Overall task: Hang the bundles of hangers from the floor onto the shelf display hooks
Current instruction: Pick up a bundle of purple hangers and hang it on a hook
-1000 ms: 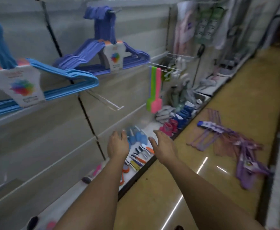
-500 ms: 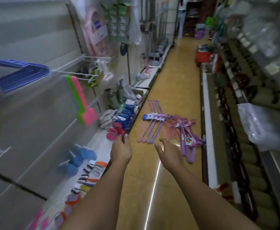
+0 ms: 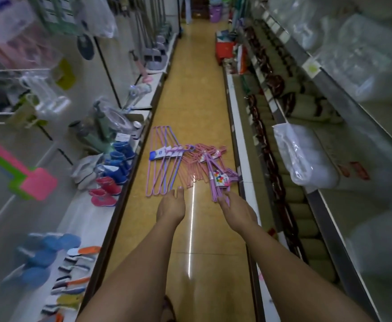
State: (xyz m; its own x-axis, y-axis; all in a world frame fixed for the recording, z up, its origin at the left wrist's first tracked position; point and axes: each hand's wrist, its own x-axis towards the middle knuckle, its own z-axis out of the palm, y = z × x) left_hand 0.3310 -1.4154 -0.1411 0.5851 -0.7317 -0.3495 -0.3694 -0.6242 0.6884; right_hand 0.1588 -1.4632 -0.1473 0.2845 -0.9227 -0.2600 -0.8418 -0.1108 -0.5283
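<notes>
Both bare arms stretching forward and down over yellow glossy floor (image 3: 197,94) of shop aisle. Left hand (image 3: 171,207) hanging released, fingers loosely extended, holding nothing, just short of pink-and-purple thin plastic hanger bundle with blue label (image 3: 164,159). Right hand (image 3: 238,211) reaching at purple hanger bundle with colourful label (image 3: 218,182); fingertips overlapping its lower end, grasp I cannot tell. Third bundle, pink hangers (image 3: 196,162), lying between them. Three bundles counted, all lying on floor, touching each other.
</notes>
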